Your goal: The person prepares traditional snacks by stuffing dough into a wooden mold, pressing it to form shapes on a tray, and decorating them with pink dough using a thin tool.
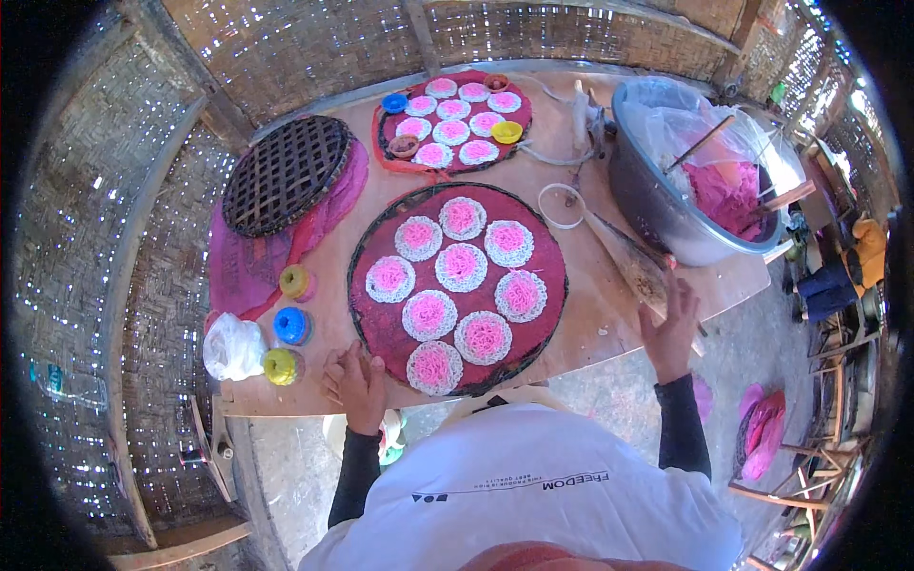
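In front of me lies a round tray [381,317] lined with dark red mesh. Several white, stringy discs with pink centres [460,267] sit on it. My left hand [356,388] is at the tray's near left rim, its fingers loosely apart and nothing visible in them. To the right, my right hand [670,331] has its fingers spread beside the lower end of a long wooden piece [636,265]. Whether the fingertips touch the wood I cannot tell. A white ring [563,206] lies by the wood's upper end.
Behind stands a second tray of discs [452,131] with small coloured cups. A grey tub [657,205] holds pink material, plastic and sticks. At left are a dark lattice tray [288,176] on pink mesh, a blue ring-shaped mould [291,325], yellow ones and a white plastic bag [233,348].
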The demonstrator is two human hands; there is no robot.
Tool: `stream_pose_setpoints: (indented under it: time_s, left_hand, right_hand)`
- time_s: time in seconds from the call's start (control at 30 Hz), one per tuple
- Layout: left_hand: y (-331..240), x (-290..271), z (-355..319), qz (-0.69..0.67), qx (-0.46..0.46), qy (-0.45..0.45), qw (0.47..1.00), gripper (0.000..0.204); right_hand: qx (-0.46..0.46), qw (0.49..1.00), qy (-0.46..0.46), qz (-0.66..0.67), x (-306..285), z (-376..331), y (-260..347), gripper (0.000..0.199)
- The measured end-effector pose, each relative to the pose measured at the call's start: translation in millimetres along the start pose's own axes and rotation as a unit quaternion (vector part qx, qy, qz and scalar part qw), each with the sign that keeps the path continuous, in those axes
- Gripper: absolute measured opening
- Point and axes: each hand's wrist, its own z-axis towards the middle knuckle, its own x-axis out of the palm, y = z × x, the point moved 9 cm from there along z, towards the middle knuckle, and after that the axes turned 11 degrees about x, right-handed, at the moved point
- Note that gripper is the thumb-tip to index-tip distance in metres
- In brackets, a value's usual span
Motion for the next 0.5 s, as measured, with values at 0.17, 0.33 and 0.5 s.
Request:
stream_pose_setpoints:
  time_s: [0.17, 0.33, 0.5]
  left_hand:
    - [-5.2, 5.8, 1.7, -0.049, 0.005, -0.018, 0.999, 0.047]
    - [-5.7, 6.0, 4.5, -0.079, -0.015, -0.057, 0.995, 0.047]
    - [-16.0, 10.0, 15.3, -0.197, -0.098, 0.002, 0.976, 0.040]
  right_hand:
    - [0.105, 0.922, 0.263, 0.265, 112.0, -14.8, 15.1, 0.032]
    - [0.010, 0.913, 0.343, 0.219, 178.1, 0.8, 31.0, 0.028]
    - [0.105, 0.880, 0.312, 0.343, 198.1, -4.7, 13.1, 0.024]
